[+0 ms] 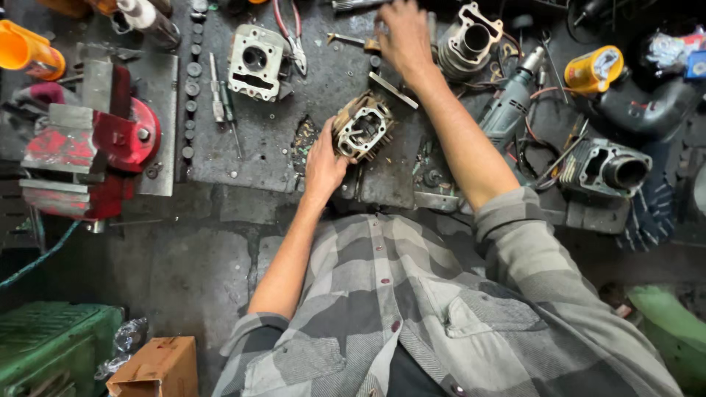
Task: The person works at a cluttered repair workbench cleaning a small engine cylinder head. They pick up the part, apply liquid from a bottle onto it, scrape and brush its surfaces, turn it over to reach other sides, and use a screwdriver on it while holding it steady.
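Left hand (323, 165) grips cylinder head (361, 126); right hand (403, 37) reaches away.

I'm standing at a grimy, oil-stained metal workbench (243, 158) in what is plainly an engine repair workshop. A red bench vise (88, 147) is sitting bolted at my left, a grey electric drill (511, 106) is lying among tangled wires, and red-handled pliers (290, 37) are resting beside a pale aluminium cylinder head (255, 62). Finned grey engine cylinders (471, 40) are lying scattered about, another dark one (607, 167) sitting off to my right. I'm looking at a yellow plastic funnel (26, 48), a row of small round metal pieces (193, 81), and grease coating everything.
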